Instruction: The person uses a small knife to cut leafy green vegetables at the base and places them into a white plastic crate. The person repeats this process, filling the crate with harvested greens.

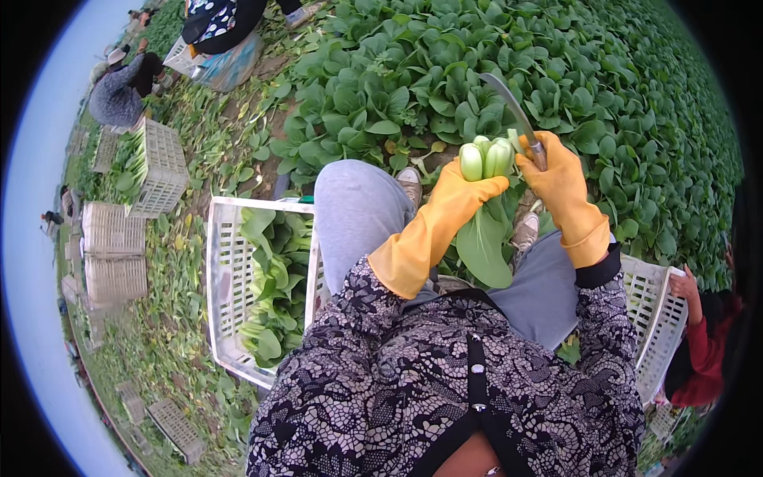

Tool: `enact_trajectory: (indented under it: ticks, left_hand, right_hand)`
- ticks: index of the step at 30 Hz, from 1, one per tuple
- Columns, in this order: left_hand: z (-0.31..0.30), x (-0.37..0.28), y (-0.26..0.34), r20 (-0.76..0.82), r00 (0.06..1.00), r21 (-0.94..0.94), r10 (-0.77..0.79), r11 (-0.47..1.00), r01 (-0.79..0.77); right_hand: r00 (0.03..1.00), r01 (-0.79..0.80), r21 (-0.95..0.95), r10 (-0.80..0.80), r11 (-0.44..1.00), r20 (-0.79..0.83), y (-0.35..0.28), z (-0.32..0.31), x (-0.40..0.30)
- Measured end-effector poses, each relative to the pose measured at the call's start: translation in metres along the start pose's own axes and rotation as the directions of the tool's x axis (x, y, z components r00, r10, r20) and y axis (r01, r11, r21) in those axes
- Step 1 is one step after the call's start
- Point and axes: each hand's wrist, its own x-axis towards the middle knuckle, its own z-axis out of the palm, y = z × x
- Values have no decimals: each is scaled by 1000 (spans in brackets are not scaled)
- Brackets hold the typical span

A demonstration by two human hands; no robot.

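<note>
My left hand [464, 194], in a yellow-orange rubber glove, grips several heads of bok choy [489, 160] with their pale green bases up. Their green leaves [486, 244] hang below the fist, between my knees. My right hand [554, 173], gloved alike, is closed around the short handle of a sickle-like curved knife [517, 110]. Its blade points up and away from me, toward the standing plants. A pale green stalk piece [514, 140] shows at the right thumb and fingertips, beside the bases. Whether the right fingers pinch it is hard to see.
A white plastic crate [260, 375] with cut bok choy [271, 286] stands by my left leg. Growing bok choy [453, 53] fills the ground ahead. Another crate [653, 310] is at my right, with a person's hand [685, 290] on its rim. More crates [161, 167] and crouching people [122, 89] are at left.
</note>
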Motion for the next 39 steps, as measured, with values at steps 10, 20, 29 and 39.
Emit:
enact_trajectory:
  ticks: [10, 20, 29, 39]
  left_hand:
    - [-156, -159, 100, -514, 780, -78, 355, 887, -456]
    - [-393, -220, -58, -935, 328, -262, -137, 889, -374]
    - [-469, -167, -115, -936, 349, -30, -50, 997, 64]
    - [-414, -220, -49, -918, 395, 189, 26, 905, 380]
  right_hand:
    - [920, -328, -62, 334, 943, 206, 48, 15, -7]
    - [844, -390, -255, 455, 885, 285, 89, 14, -24]
    - [715, -574, -192, 601, 796, 358, 105, 73, -41]
    - [466, -723, -193, 674, 664, 573, 157, 116, -19]
